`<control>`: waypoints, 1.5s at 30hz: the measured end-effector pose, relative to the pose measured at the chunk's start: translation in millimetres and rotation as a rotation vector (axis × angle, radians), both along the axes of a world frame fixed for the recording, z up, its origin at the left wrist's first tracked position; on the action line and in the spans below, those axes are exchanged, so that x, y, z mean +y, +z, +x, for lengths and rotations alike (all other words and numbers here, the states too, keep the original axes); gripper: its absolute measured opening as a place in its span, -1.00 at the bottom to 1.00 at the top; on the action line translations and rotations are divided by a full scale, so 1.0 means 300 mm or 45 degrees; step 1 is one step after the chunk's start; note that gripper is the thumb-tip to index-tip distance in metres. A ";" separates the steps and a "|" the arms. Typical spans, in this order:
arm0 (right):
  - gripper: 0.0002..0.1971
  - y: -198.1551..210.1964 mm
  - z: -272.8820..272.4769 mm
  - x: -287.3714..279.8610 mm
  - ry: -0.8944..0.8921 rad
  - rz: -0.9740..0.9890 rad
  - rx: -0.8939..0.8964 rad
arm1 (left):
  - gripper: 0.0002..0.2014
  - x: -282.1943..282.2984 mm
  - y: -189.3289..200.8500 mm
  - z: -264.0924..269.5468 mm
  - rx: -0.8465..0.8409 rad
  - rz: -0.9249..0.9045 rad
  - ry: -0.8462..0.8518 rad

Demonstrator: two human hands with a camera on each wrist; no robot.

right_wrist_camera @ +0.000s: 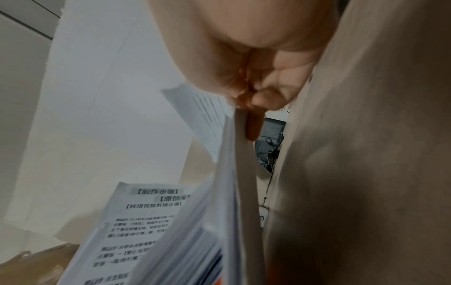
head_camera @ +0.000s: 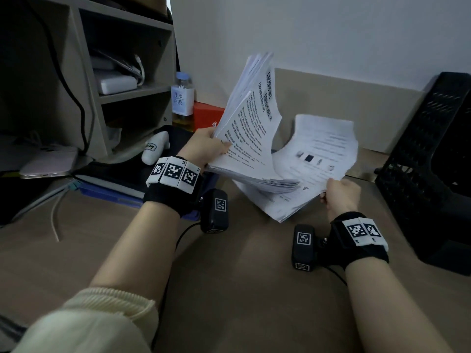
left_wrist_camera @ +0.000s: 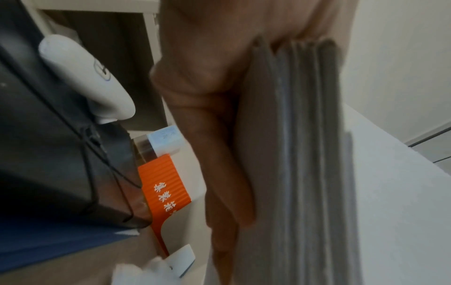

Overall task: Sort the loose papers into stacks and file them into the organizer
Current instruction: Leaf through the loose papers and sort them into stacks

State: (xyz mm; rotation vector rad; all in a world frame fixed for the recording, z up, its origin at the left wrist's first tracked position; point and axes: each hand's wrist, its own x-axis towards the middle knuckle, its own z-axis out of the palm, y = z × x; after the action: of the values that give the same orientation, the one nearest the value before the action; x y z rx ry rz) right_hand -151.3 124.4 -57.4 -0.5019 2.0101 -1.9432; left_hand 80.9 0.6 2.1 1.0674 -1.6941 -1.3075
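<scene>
Bare desk [head_camera: 242, 289] before papers [head_camera: 254, 138]; black organizer [head_camera: 433, 161] blocks right, shelf [head_camera: 132, 93] clutter left.

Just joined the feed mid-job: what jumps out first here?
The fanned stack of printed papers at centre, lifted off the desk, the left hand holding one side and the right hand pinching the other. At far right a black mesh organizer leans tilted.
</scene>
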 end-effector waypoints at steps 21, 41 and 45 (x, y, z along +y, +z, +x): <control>-0.59 0.058 0.052 0.012 -0.079 -0.828 -0.209 | -0.82 -0.014 -0.040 -0.012 0.020 0.007 0.116; -0.77 0.100 0.180 -0.017 0.546 -0.280 -0.400 | -0.71 0.007 -0.027 -0.066 0.575 0.102 0.206; -0.83 0.099 0.216 -0.022 0.610 -0.282 -0.414 | -0.70 0.018 -0.044 -0.092 0.607 0.047 0.242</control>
State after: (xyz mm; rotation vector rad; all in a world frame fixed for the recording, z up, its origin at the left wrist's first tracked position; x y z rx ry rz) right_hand -86.3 117.8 -27.8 -0.6070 1.3374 -1.8076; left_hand 53.3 6.0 -11.1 0.8294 -1.1903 -1.3431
